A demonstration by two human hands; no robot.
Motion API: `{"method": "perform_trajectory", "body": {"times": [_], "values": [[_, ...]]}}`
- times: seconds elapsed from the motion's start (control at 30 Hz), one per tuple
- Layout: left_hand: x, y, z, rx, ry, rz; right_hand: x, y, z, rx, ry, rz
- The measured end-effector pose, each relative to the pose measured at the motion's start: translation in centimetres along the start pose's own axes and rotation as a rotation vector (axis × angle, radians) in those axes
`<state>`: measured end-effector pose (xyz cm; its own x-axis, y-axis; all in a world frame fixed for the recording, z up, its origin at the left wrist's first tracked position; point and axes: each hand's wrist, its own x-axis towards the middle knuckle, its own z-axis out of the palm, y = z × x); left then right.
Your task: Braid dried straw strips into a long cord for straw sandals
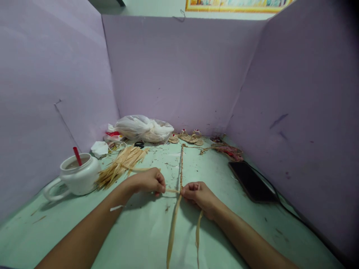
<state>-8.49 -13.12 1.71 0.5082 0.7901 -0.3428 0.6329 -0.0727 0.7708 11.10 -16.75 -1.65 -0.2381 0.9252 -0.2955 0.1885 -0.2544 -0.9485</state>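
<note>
The left hand (150,181) is closed, pinching a straw strip (171,190) that runs across to the right hand (198,192). The right hand's fingers are closed on the near end of a braid (181,164), which lies at mid-tabletop (140,231) and stretches away towards the back. Loose strips (172,228) trail towards the person. A straw bundle (122,166) and a white cup (80,173) lie to the left, a phone (251,181) to the right, and a plastic bag (144,129) behind.
</note>
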Motion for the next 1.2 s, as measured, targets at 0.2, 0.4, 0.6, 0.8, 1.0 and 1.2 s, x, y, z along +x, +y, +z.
{"method": "perform_trajectory", "body": {"times": [0.2, 0.4, 0.6, 0.8, 1.0, 1.2], "values": [[0.9, -2.1, -2.8, 0.16, 0.662, 0.051, -0.1, -0.2, 0.0, 0.016, 0.007, 0.035], [2.0, -1.7, -0.8, 0.671, 0.716, -0.045, -0.1, -0.1, 0.0, 0.014, -0.002, 0.04], [1.5, -0.2, 0.0, 0.721, 0.681, -0.075, -0.1, 0.0, -0.1, 0.011, -0.008, 0.027], [-1.0, 3.0, 2.0, 0.017, 0.191, 0.035, -0.1, -0.1, 0.0, 0.054, 0.008, 0.014], [0.7, 1.3, 3.8, 0.009, 0.235, -0.041, 0.0, 0.0, 0.0, 0.054, 0.023, 0.014], [0.9, 0.7, 4.1, 0.158, 0.269, -0.011, -0.1, -0.2, 0.0, 0.073, 0.012, 0.017]]}}
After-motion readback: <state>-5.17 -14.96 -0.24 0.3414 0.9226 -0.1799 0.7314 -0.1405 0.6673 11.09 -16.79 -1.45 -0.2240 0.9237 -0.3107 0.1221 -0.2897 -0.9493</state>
